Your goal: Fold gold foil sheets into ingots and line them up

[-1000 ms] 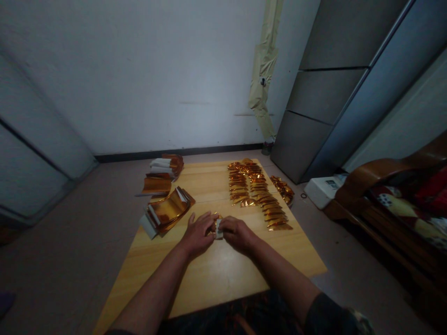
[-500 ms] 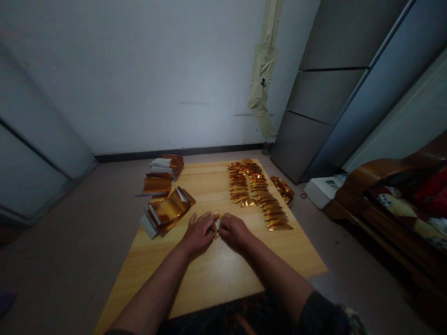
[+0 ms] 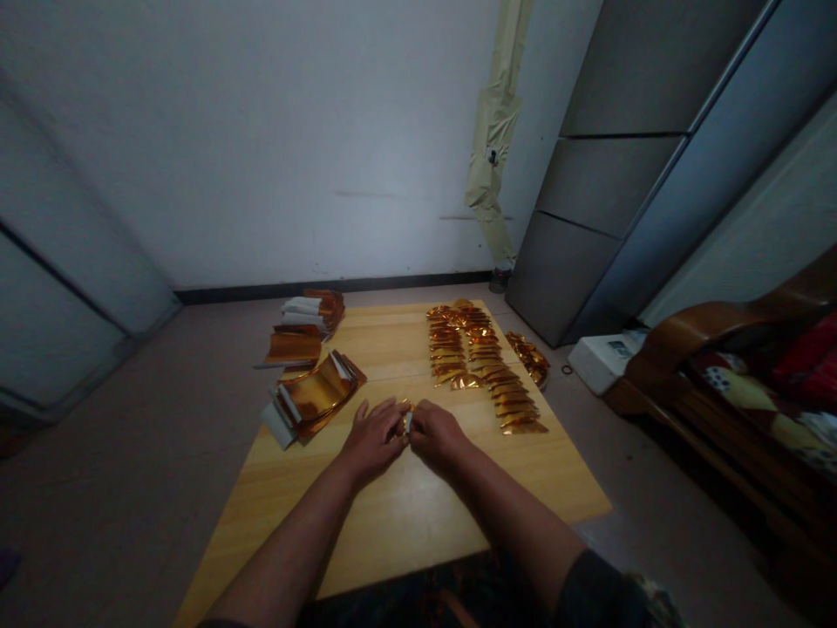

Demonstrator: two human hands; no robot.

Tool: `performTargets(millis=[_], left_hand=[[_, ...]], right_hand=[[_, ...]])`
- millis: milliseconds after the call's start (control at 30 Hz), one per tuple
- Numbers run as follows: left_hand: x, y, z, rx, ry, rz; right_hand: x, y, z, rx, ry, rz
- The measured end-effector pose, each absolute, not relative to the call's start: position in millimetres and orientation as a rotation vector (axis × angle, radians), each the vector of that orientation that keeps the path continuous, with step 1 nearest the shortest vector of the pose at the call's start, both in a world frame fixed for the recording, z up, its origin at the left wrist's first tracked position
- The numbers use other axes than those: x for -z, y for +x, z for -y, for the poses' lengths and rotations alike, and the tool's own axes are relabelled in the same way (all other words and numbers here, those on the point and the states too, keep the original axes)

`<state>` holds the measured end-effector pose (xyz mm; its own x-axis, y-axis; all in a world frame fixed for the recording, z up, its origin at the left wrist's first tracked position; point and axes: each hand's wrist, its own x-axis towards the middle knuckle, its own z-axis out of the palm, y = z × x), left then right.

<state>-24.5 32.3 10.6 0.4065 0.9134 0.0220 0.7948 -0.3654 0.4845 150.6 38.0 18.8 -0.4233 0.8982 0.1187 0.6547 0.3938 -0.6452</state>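
A small piece of foil paper (image 3: 409,423) lies at the table (image 3: 418,515), between the left hand (image 3: 374,438) and right hand (image 3: 437,436), touching both, neither clearly nearer. Its visible strip runs lengthwise away from the body. Left fingers spread slightly, right ones curl together; whether either pinches it, I cannot tell.

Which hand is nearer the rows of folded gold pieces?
Right. The right hand lies just short of the gold rows; the left hand is farther away, on their left.
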Motion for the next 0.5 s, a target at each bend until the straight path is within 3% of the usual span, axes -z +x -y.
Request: performTargets(millis=[500], left_hand=[[-3.4, -23.1, -32.8, -0.461, 2.274, -1.500]], right_hand=[[-0.4, 154.9, -39.1, -0.754, -1.319, 1.935]])
